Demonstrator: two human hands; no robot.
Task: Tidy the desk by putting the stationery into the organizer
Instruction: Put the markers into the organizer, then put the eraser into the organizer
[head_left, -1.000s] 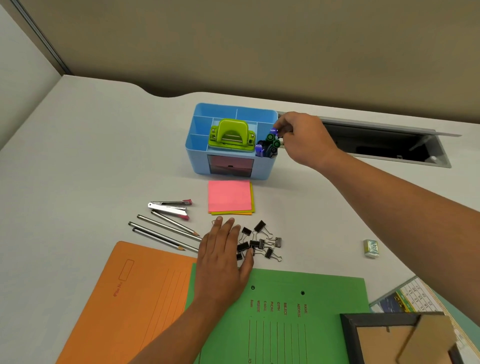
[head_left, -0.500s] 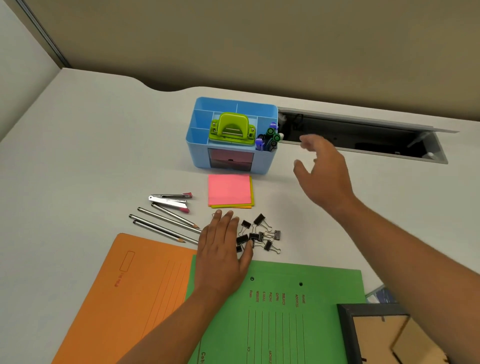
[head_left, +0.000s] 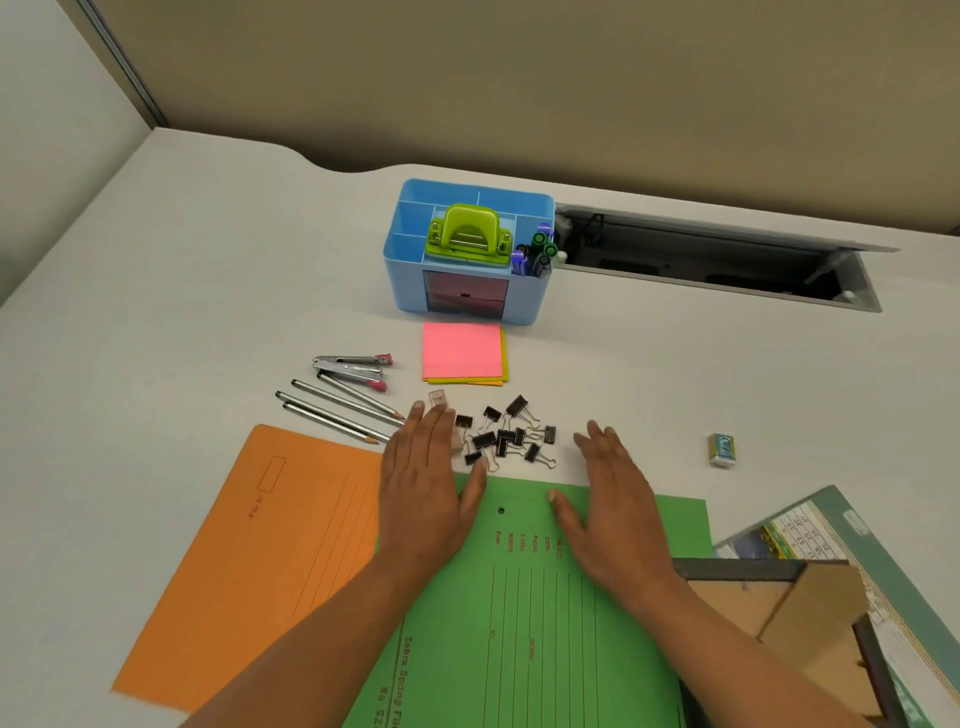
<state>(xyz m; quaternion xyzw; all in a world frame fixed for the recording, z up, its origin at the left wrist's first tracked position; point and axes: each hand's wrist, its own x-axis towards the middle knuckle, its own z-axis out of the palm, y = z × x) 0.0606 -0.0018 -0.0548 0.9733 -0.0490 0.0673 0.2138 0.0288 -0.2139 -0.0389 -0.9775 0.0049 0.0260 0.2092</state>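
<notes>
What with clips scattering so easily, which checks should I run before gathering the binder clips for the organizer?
1. Hands free: left hand and right hand lie flat, holding nothing. Ok.
2. Hands flank the binder clips, one on each side. Ok.
3. No clip hidden under the left fingers. Cannot tell.
4. Room in the organizer: its rear compartments look empty. Ok.
5. Way to it: only the flat sticky notes lie between. Ok.
</notes>
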